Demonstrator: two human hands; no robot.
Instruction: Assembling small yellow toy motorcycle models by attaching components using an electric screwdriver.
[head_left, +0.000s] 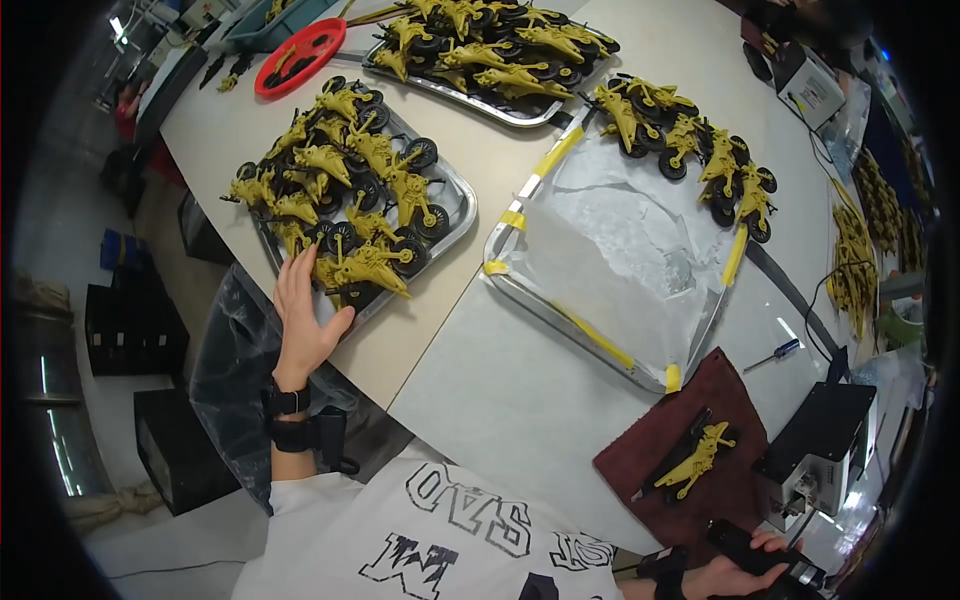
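Teal bin (pixel 252 36), upper left; white boxy device (pixel 811 92), upper right; black box (pixel 187 452), floor at left

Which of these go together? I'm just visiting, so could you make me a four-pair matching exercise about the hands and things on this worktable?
Column one
1. Left hand
2. Right hand
3. Screwdriver
4. Dark red cloth

Column two
A. Lies under a yellow-and-black toy
B. Grips a black handheld object
C. Has a blue handle
D. Spread at the edge of a metal-rimmed tray

Right pairs: 1-D, 2-B, 3-C, 4-A
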